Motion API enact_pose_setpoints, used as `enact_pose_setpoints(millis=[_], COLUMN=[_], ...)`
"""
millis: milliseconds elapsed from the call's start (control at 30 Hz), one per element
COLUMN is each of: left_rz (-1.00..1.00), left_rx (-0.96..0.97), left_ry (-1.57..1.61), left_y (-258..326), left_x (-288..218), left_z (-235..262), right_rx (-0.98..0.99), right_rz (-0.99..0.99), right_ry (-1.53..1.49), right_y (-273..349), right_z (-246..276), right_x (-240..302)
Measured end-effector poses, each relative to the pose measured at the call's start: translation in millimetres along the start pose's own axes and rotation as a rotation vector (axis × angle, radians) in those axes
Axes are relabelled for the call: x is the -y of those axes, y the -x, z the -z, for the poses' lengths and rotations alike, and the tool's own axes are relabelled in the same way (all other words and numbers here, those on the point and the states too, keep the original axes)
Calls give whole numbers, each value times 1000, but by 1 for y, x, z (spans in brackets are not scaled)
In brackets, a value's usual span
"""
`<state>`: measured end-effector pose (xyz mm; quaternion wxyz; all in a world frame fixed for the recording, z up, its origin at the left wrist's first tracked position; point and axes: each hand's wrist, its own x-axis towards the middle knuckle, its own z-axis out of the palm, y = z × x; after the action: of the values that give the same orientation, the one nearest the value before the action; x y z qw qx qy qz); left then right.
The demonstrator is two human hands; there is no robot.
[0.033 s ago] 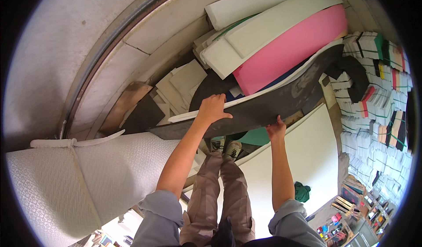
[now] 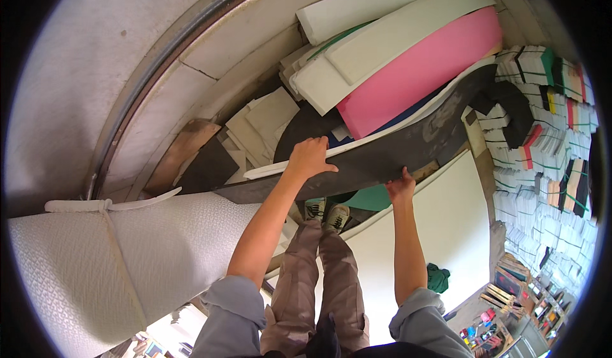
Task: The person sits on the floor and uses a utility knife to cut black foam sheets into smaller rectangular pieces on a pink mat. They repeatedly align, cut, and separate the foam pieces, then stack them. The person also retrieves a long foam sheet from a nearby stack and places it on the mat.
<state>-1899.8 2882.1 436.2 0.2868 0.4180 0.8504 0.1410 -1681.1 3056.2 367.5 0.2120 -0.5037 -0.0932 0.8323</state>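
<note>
A long black sheet, perhaps foam, stands on edge across the middle and bends away to the right. Over its upper edge my left hand is hooked, with the thumb on the near face. My right hand grips the lower edge farther right, fingertips partly hidden. Directly behind the black sheet runs a thin white sheet. Farther back lean a pink sheet and several white sheets.
A tied roll of white textured material lies at the left. A large white board spreads beneath my right arm, with a green cloth on it. Strapped stacks of white sheets line the right. Off-cuts lie along the wall.
</note>
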Motion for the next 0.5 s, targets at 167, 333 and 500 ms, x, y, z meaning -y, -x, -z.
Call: enact_pose_setpoints(millis=[167,333,500], left_rz=[-20,-7,6], left_rx=[62,91,130], left_ry=[-10,2,152], left_y=[-1,15,39], left_x=[-34,-71,-88], left_z=[38,62,72], right_rx=[105,124,68], right_rz=[90,75,18], right_ry=[-100,-54,59], right_y=[22,40,42], right_z=[-26,-25,-13], right_x=[29,53,54])
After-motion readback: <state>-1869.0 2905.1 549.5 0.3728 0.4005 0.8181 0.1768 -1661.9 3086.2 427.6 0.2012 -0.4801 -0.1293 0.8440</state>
